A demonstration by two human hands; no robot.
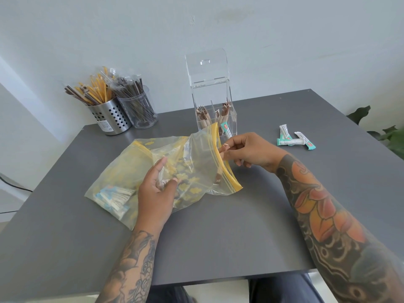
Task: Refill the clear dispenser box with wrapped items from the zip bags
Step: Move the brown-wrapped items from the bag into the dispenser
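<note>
Your right hand [247, 150] pinches the yellow seal of the upper zip bag [196, 162] while your left hand [156, 189] grips its body on the table [218, 237]; next, probably reach inside for wrapped items bound for the dispenser box [213, 101] just behind.

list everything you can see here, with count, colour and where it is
table: 1, dark grey, fills the foreground
zip bags: 2, clear with yellow seals, table centre, overlapping
dispenser box: 1, clear, lid up, behind the bags, few wrapped items inside
loose sachets: about 4, white and teal, table right
metal holder: 1, silver, far left, holding sticks
clear cup: 1, beside it, dark sticks
plant: green, right edge
left hand: on the bags
right hand: pinching a bag's seal
</note>
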